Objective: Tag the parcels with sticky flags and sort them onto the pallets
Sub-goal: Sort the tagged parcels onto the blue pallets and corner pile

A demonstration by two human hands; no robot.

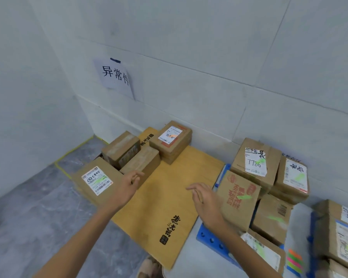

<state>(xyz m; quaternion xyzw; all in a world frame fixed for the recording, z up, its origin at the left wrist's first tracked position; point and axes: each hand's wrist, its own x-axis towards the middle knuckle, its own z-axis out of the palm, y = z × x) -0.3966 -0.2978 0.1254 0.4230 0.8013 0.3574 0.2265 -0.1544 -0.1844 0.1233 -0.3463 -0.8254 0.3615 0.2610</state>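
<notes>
Flanking the empty hands (129, 184) (202, 197), parcels (96, 182) (238, 199) close on either side

Cool, even, diffuse light fills the frame, fairly bright. Shadows are soft and faint, gathered beneath the boxes (149, 165) at centre. Everything looks slightly soft (most of all along the lower edge), and the fingers (136, 175) of the left hand (127, 183) blur. The wall (189, 57) tile lines bow towards the upper corners.
</notes>
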